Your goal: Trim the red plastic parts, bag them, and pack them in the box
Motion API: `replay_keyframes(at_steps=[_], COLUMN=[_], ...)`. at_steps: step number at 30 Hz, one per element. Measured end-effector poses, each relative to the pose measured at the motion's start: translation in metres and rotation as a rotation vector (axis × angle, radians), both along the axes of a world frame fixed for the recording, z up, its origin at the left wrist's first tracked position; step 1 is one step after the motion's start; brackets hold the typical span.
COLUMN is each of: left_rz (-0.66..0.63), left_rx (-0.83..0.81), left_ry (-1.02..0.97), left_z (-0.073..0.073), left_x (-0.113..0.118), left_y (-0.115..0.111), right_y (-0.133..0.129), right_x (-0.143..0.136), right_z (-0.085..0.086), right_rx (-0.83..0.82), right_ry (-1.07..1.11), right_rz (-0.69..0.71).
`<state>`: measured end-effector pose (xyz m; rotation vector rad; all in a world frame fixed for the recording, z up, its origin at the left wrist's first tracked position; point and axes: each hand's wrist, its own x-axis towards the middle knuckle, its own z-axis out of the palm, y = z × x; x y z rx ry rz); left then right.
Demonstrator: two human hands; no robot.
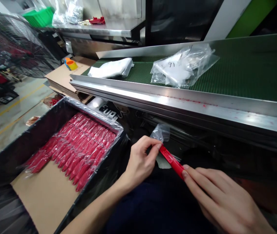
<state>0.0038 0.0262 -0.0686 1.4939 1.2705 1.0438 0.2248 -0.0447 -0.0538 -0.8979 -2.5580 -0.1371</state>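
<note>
A slim red plastic part (171,159) runs at a slant between my two hands, above my lap. My left hand (143,157) pinches its upper end between thumb and fingertips. Just beyond those fingertips a small clear plastic bag (162,132) sticks up; whether it covers the end of the part I cannot tell. At the lower end, my right hand (221,195) grips the part with thumb and fingertips, the other fingers extended. To the left, rows of similar red parts in clear wrapping (84,143) lie in a dark, plastic-lined box (104,182).
Beyond my hands runs a green conveyor belt (245,71) with a metal rail (138,89). On it lie a white packet (111,68) and a clear bag (182,66). Cardboard sheets (62,76) hold a tape roll (71,64); a large fan (18,45) stands left.
</note>
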Motion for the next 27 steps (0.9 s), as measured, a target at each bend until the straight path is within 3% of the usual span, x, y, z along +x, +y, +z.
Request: replay_keyframes(at_steps=[2,6,10,12,17,24,27], left_rz=[0.011,0.083,0.152,0.147,0.063,0.054,-0.062], left_rx=[0.043,0.078,0.107,0.126,0.190,0.233,0.355], left_ry=[0.010,0.022,0.046,0.055,0.047,0.152,0.256], left_z=[-0.002,-0.011,-0.017,-0.017,-0.014,-0.001,0.006], left_x=[0.002,0.006,0.008,0.009,0.008,0.001,0.003], left_y=[-0.005,-0.016,-0.024,-0.028,-0.033,-0.032,-0.040], right_y=[0.002,0.001,-0.002,-0.003,0.000,0.020,0.021], right_x=[-0.008,-0.032,-0.060,-0.070,-0.067,-0.027,-0.024], right_z=[-0.003,-0.012,-0.024,-0.033,-0.044,-0.031,-0.044], right_rx=[0.009,-0.085,-0.353,-0.489,-0.394,-0.292,-0.329], right_ry=[0.098,0.488,0.873,1.031,0.954,0.410,0.407], right_rz=[-0.065,-0.345,-0.659,-0.709,-0.628,-0.098,-0.025])
